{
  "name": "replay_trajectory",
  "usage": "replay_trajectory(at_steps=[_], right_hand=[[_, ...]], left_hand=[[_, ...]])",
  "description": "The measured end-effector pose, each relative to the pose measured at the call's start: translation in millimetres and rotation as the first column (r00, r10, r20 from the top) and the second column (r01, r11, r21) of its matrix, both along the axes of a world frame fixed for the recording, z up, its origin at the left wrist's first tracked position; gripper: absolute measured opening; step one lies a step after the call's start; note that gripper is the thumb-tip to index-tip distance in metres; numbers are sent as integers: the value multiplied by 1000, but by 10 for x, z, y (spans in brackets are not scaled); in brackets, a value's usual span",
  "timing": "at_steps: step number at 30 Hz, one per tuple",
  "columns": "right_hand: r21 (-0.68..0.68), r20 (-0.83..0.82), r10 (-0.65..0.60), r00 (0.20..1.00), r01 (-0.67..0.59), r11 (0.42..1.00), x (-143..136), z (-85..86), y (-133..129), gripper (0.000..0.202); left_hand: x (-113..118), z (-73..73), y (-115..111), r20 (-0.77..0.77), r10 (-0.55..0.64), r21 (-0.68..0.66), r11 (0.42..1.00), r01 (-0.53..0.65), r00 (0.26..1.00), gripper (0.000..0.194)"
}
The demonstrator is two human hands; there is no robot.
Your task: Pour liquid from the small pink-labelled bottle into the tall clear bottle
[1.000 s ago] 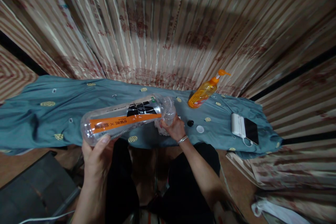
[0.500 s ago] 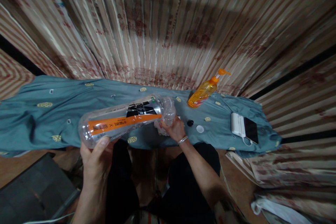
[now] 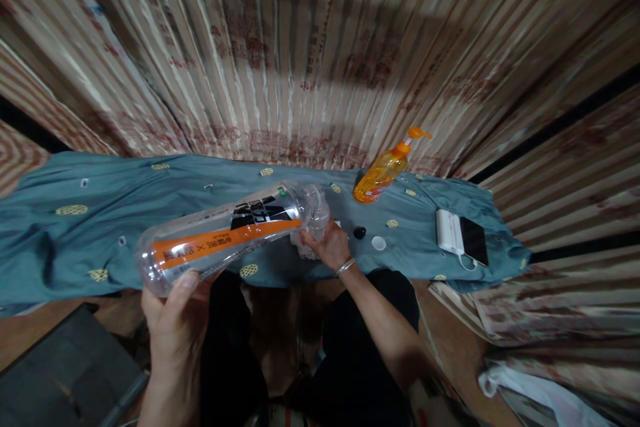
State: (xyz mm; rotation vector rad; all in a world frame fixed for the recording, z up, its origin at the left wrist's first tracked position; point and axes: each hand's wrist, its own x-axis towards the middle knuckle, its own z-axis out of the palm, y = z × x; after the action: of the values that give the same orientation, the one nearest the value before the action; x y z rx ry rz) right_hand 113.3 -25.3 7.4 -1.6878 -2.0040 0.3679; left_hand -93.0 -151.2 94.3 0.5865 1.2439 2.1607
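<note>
The left hand (image 3: pixel 177 307) clasps a large bottle (image 3: pixel 225 235), the right hand (image 3: pixel 332 247) grips a clear container (image 3: pixel 318 217) at the bottle's neck, and a small black piece (image 3: pixel 359 232) lies beyond the right fingers' knuckles.

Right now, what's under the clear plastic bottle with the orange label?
The left hand holds the bottle near its base; patterned blue-green fabric lies beneath. What its label covers can't be seen.

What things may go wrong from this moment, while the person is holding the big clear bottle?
The clear bottle is held sideways, with the left hand near its base, so it might slip. The small black piece and white disc lie close to the right hand, which could sweep them away. The standing pump bottle might topple if bumped.
</note>
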Motion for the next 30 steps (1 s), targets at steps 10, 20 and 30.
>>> replay_trajectory(at_steps=[10,20,30], right_hand=[[-18,16,18,1000,-18,1000,11,41,-4,51],[-37,-10,21,1000,-21,999,-1,76,-11,50],[6,21,2,1000,-2,1000,-1,58,-5,53]], left_hand=[[8,17,-20,-44,2,-11,1000,-3,999,38],[19,51,-20,-61,26,-27,999,-27,998,42],[41,89,-19,-39,32,-25,999,-33,999,40]])
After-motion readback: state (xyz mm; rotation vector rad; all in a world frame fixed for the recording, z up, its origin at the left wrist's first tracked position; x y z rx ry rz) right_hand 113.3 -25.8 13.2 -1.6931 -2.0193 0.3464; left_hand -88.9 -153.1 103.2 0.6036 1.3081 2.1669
